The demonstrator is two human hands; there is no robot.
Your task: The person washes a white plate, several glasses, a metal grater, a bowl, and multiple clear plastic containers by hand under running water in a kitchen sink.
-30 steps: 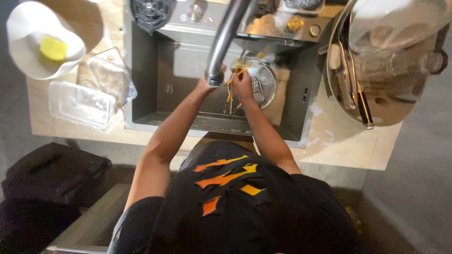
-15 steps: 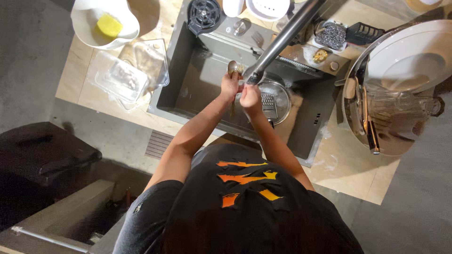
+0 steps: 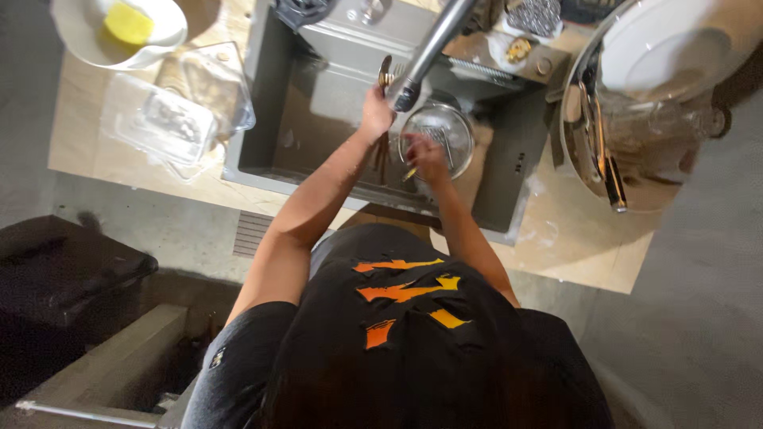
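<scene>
1. since half a second before, the left hand (image 3: pixel 375 114) had risen from beside the right, lifting a spoon (image 3: pixel 385 75) to just left of the faucet (image 3: pixel 433 48); the spoon was now out of the basin, so rinsing looked under way.
2. left fingers were closed round the spoon's handle, bowl pointing to the sink's (image 3: pixel 262 119) back edge.
3. the right hand (image 3: pixel 425 155) stayed low in the sink beside a round strainer (image 3: pixel 437 135), fingers curled on something small and yellowish; i could not tell what.
4. counted: one spoon, one strainer, one faucet, one white bowl (image 3: pixel 79 32) with one yellow sponge (image 3: pixel 127 22) at the counter's back left corner, one clear tray (image 3: pixel 159 123) beside the sink.
</scene>
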